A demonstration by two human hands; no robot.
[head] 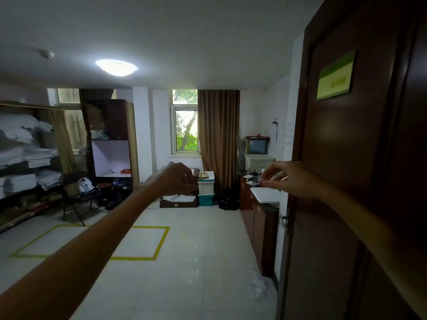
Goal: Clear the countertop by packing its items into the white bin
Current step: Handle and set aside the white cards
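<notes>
- Head view: the person stands at a doorway looking into a room, both bare arms stretched forward at chest height
- The left hand [178, 179] is held out in mid-air, back of the hand toward the camera, fingers curled inward; whether anything sits inside them cannot be told from here
- The right hand [288, 179] reaches out beside the dark wooden door [346, 181], thumb and forefinger pinched together; a small red thing [262, 182] shows at the fingertips, but whether it is pinched or simply lies behind on the counter is unclear
- The countertop [265, 195] runs along the right wall on top of brown cabinets [256, 222], well beyond both hands; a white board-like surface lies on its near end
- Farther along the counter stand a dark bottle or jar [254, 175] and some small items too blurred to name
- A white bin [258, 161] sits at the far end of the counter, with a dark-fronted box with a red lid [257, 144] on top of it
- At the back wall, under the window [186, 125], a second white bin [206, 184] is stacked on a teal one [205, 200], beside a brown curtain [218, 139]
- On the left, shelves [23, 158] hold folded white linen, with a folding chair [78, 195] in front
- Yellow tape [159, 243] marks a rectangle on the pale tiled floor
</notes>
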